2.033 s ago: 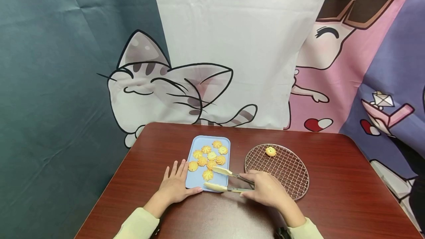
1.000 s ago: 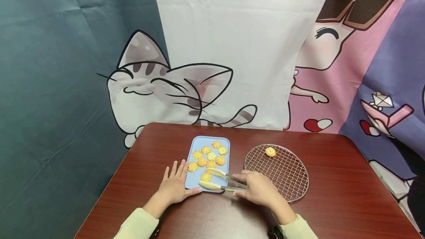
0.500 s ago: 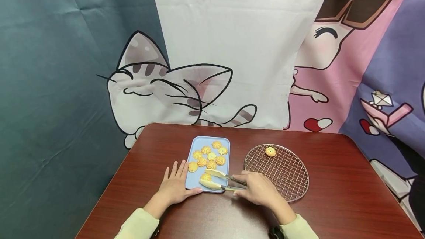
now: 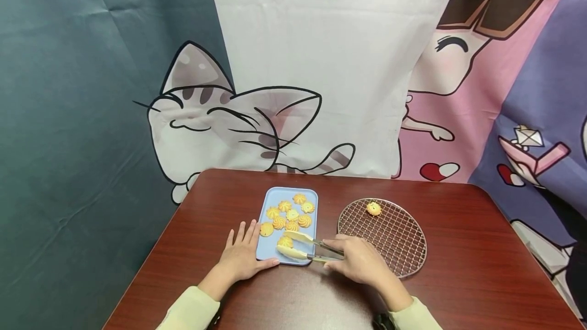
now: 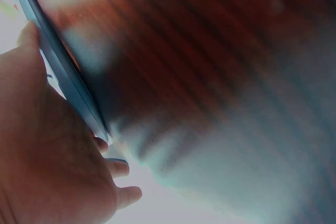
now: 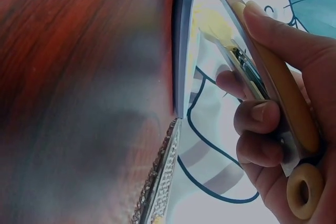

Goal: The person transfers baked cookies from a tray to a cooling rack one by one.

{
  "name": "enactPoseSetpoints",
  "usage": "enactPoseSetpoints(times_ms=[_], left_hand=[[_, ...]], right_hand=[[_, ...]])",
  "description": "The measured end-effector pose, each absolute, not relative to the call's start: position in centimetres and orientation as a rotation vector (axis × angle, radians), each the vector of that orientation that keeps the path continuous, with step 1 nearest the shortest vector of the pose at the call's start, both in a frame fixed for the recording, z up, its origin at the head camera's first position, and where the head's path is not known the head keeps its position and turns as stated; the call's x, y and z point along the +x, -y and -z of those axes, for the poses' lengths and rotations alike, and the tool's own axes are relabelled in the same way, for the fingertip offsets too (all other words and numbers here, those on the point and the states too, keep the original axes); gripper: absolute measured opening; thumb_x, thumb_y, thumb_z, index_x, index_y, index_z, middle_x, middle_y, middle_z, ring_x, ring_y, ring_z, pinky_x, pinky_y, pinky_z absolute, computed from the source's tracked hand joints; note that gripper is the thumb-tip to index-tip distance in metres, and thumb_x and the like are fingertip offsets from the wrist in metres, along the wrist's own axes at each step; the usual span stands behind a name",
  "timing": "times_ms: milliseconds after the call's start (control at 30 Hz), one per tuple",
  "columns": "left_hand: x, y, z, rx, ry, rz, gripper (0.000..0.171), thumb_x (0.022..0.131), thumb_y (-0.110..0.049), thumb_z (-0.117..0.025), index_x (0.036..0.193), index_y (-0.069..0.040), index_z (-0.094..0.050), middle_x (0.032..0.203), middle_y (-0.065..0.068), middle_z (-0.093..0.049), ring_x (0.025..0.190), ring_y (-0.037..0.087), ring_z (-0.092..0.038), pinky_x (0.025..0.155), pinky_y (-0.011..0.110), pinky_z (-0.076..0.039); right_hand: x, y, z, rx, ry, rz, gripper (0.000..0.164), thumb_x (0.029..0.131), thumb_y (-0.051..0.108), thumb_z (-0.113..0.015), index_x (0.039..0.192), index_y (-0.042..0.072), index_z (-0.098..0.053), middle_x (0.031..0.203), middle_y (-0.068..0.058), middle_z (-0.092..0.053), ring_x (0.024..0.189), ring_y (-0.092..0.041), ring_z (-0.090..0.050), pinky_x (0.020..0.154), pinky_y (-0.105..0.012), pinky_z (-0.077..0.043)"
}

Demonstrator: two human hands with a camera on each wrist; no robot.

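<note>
My right hand [image 4: 359, 260] grips a pair of tongs [image 6: 278, 82] with cream tips and metal arms. In the head view the tips stand on either side of a yellow cookie [image 4: 285, 241] at the near end of a blue tray [image 4: 270, 253]. Whether they touch the cookie I cannot tell. Several more piped cookies [image 4: 292, 215] lie farther back on the tray. My left hand [image 4: 239, 257] lies with straight, spread fingers at the tray's left side, its thumb along the near edge. In the left wrist view the tray's side [image 5: 63, 72] shows beside the thumb.
A round wire rack [image 4: 390, 238] lies to the tray's right, partly under my right hand. One cookie [image 4: 373, 209] rests near its far edge. The reddish-brown table [image 4: 463, 248] ends at a cartoon-printed curtain [image 4: 293, 131].
The tongs have shifted left from two seconds ago, their tips now flanking the near cookie, which has moved slightly left too. In the last half second they rose only slightly. My left hand stays put.
</note>
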State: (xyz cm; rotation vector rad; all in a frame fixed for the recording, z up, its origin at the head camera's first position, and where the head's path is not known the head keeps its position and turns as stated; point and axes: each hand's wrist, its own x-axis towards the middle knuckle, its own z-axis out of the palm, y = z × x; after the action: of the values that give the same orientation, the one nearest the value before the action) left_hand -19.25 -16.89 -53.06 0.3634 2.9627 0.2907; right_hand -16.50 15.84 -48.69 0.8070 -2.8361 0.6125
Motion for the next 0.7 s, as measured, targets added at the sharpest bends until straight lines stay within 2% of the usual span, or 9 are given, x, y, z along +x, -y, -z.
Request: enactPoseSetpoints(times_ms=[200, 433, 500, 600, 700], left_hand=[[-19.2, 16.8, 52.7, 0.360, -2.952, -0.296, 0.120, 0.079, -0.089, -0.049, 0.162, -0.007, -0.020, 0.169, 0.014, -0.017, 0.155, 0.041, -0.011, 0.121, 0.062, -0.008], [-19.2, 16.9, 52.7, 0.357, -2.950, -0.285, 0.119, 0.081, -0.087, -0.049, 0.162, -0.006, -0.019, 0.169, 0.015, -0.016, 0.155, 0.040, -0.010, 0.121, 0.063, -0.008], [-19.2, 16.8, 52.7, 0.355, -2.951, -0.283, 0.119, 0.081, -0.087, -0.049, 0.162, -0.006, -0.019, 0.168, 0.016, -0.015, 0.155, 0.040, -0.011, 0.121, 0.063, -0.008], [-19.2, 16.8, 52.7, 0.357, -2.949, -0.289, 0.119, 0.081, -0.087, -0.050, 0.162, -0.006, -0.019, 0.168, 0.017, -0.015, 0.155, 0.040, -0.010, 0.121, 0.063, -0.008], [-19.2, 16.8, 52.6, 0.360, -2.949, -0.298, 0.119, 0.081, -0.087, -0.050, 0.162, -0.006, -0.019, 0.168, 0.017, -0.015, 0.155, 0.040, -0.010, 0.121, 0.063, -0.008]], right_hand=[[-16.3, -16.2, 48.2, 0.818, 2.798, -0.607, 0.052, 0.076, 0.042, -0.086, 0.121, 0.018, -0.076, 0.106, 0.007, -0.073, 0.079, -0.007, -0.065, 0.070, -0.031, -0.056], [-16.2, -16.7, 47.6, 0.768, 2.807, -0.618, 0.053, 0.075, 0.042, -0.087, 0.121, 0.020, -0.076, 0.091, 0.010, -0.066, 0.065, -0.002, -0.050, 0.060, -0.026, -0.048], [-16.2, -16.9, 47.5, 0.747, 2.811, -0.617, 0.053, 0.075, 0.042, -0.088, 0.122, 0.020, -0.076, 0.095, 0.008, -0.068, 0.069, -0.005, -0.056, 0.063, -0.029, -0.052], [-16.1, -17.2, 47.3, 0.706, 2.813, -0.612, 0.054, 0.074, 0.044, -0.087, 0.123, 0.022, -0.076, 0.109, 0.001, -0.074, 0.085, -0.018, -0.070, 0.075, -0.039, -0.058], [-16.0, -17.7, 47.2, 0.682, 2.805, -0.597, 0.055, 0.074, 0.045, -0.087, 0.123, 0.023, -0.076, 0.115, -0.001, -0.074, 0.091, -0.021, -0.072, 0.078, -0.042, -0.059]])
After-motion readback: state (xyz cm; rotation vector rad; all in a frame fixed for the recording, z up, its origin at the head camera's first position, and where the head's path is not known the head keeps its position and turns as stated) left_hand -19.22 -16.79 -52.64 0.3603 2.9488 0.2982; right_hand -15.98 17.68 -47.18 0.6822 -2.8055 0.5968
